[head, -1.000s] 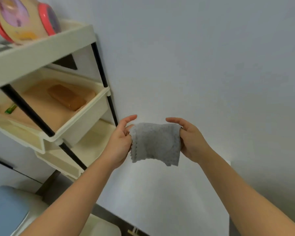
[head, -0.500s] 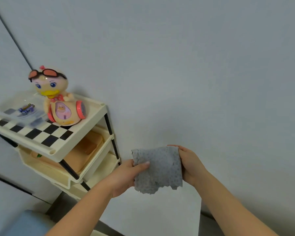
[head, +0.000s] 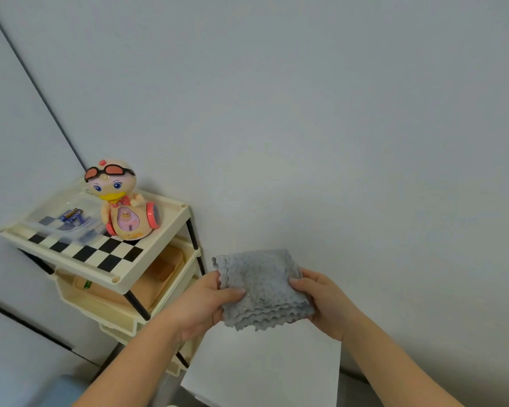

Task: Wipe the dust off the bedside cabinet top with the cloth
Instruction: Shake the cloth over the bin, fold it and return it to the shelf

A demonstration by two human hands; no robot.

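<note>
A grey cloth [head: 262, 286] with wavy edges is folded into several layers and held in the air between both hands. My left hand [head: 202, 308] grips its left edge with the thumb on top. My right hand [head: 325, 302] grips its right edge. Below the cloth lies the white top of the bedside cabinet [head: 265, 368], with its left front corner in view.
A cream three-tier shelf cart [head: 147, 265] stands left of the cabinet against the wall. Its top tray has a checkered mat, a duck toy [head: 121, 201] and a clear bag with a blue item [head: 71, 215]. A blue object [head: 62, 392] shows at the bottom left.
The view has tilted up, bringing the cart's top and duck toy into sight. The cloth went from a single hanging sheet to a folded stack held flatter between both hands.
</note>
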